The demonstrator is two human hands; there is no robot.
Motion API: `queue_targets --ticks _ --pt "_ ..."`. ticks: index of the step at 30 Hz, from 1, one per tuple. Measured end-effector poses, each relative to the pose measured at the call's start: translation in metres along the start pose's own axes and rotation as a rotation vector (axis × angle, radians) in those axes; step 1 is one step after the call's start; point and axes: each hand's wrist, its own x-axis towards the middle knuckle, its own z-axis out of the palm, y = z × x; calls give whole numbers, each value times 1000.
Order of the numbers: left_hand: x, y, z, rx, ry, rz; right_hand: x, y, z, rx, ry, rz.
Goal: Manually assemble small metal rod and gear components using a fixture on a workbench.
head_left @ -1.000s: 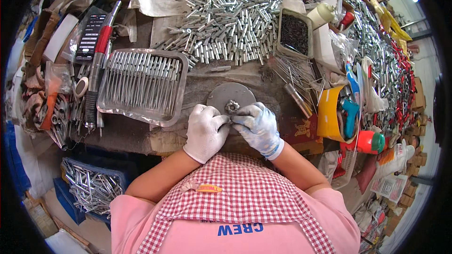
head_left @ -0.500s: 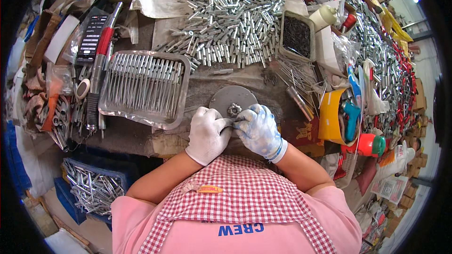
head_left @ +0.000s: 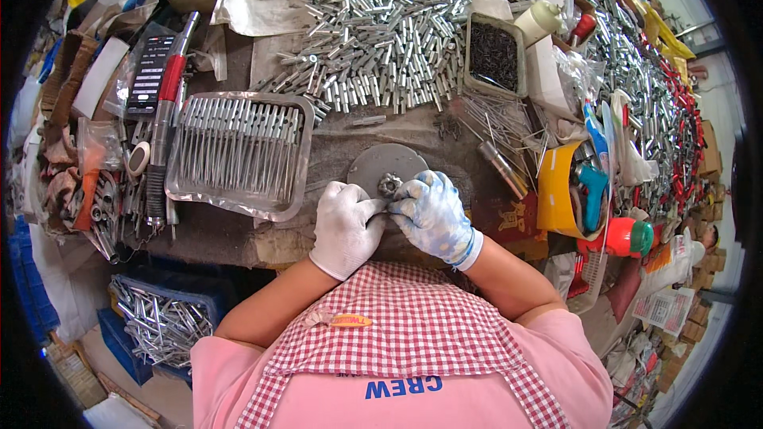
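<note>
A round grey disc [head_left: 373, 163] lies on the worn work table, with a small, lumpy metal piece [head_left: 389, 184] at its near edge. My left hand [head_left: 347, 226], in a white glove, is closed just nearer to me than the disc. Against its fingertips press those of my right hand [head_left: 433, 214], whose white glove has blue patches. Both hands pinch at one spot right beside the metal piece. Whatever sits between the fingertips is hidden or too small to name. Beyond the disc lies a single short metal tube [head_left: 369, 121].
Left of my hands stands a metal tray [head_left: 300, 183] of thin rods with tubular ends. A heap of metal tubes [head_left: 381, 32] covers the far table. To the right are a box of dark small parts [head_left: 494, 56], a yellow container [head_left: 556, 202] and a blue bin [head_left: 214, 290] lower left.
The whole view has shifted slightly. My hands keep the same closed pose beside the disc, with only slight finger movement.
</note>
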Motion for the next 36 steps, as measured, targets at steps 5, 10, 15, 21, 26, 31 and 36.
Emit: queue_targets --ticks 5,10,15,21,26,31,36 --pt "-1 -1 1 8 3 -3 -1 4 -1 -14 -16 -17" --pt "-1 -1 2 0 23 13 -3 2 -1 -31 2 -19" --pt "-1 -1 0 9 -8 1 -5 7 -7 59 108 25" --pt "-2 -1 1 -3 11 -13 -1 1 -5 52 126 -22" --pt "-2 -3 1 -1 17 25 1 1 -1 -30 23 -25" --pt "-2 -4 4 6 4 33 16 -10 -16 -218 -171 -78" --pt "-4 -6 6 15 40 57 43 -14 -19 -319 -441 -34"
